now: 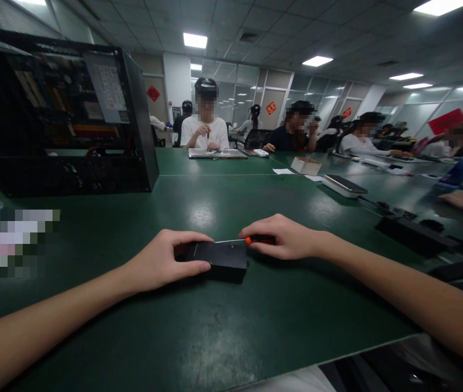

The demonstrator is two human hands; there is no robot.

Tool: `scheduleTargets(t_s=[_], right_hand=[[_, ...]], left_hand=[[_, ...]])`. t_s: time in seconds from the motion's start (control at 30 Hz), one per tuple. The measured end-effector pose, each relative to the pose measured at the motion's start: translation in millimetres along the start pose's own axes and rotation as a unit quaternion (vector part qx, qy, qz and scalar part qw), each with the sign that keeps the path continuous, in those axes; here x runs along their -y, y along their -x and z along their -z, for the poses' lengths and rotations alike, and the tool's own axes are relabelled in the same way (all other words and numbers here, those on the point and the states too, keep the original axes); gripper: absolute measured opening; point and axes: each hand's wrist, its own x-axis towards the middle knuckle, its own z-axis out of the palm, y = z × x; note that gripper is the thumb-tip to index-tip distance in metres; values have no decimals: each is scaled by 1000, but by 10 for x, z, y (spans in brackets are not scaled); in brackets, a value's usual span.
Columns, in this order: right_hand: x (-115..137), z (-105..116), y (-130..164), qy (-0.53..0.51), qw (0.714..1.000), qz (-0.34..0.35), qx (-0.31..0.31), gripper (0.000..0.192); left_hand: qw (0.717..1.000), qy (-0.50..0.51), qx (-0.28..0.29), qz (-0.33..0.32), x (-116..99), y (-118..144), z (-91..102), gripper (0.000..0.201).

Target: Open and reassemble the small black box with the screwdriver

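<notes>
Fingers of the left hand clamp a flat matte-black box — right hand pinches a thin orange-collared screwdriver.

surface: green table, matte, seam line running across the far part
near centre: small black box flat on it
far left: open black computer case standing upright
right: flat phone-like device; black power strip
far: papers; tray

Screwdriver handle mostly hidden under right hand; black box left end covered by left hand.
</notes>
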Motion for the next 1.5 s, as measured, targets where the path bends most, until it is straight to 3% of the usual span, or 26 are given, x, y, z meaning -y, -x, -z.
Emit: scheduleTargets(t_s=[0.2,0.47,0.57,0.77,1.0,1.17,1.4,1.5], right_hand=[[-141,51,44,187,980,-63,37,31],[-83,-30,-20,213,970,-114,37,34],[9,-51,-40,180,979,-99,-12,36],[301,-137,-67,-5,993,-25,-112,45],[466,-177,-80,-19,991,23,-130,55],[482,-186,-96,-21,987,13,-157,37],[491,-205,-77,-26,985,7,-171,27],[454,-234,-73,-39,986,-22,-163,43]], left_hand=[[1000,-26,-11,-13,-16,17,12,44],[986,-133,-72,-66,-72,45,-86,37],[981,-148,-91,-81,-74,40,-115,36],[982,-146,-88,-81,-62,42,-114,36],[987,-130,-73,-66,-63,27,-104,38],[987,-129,-75,-58,-68,30,-100,39],[991,-96,-86,-36,-75,34,-95,37],[993,-12,-115,-17,-53,-3,-89,35]])
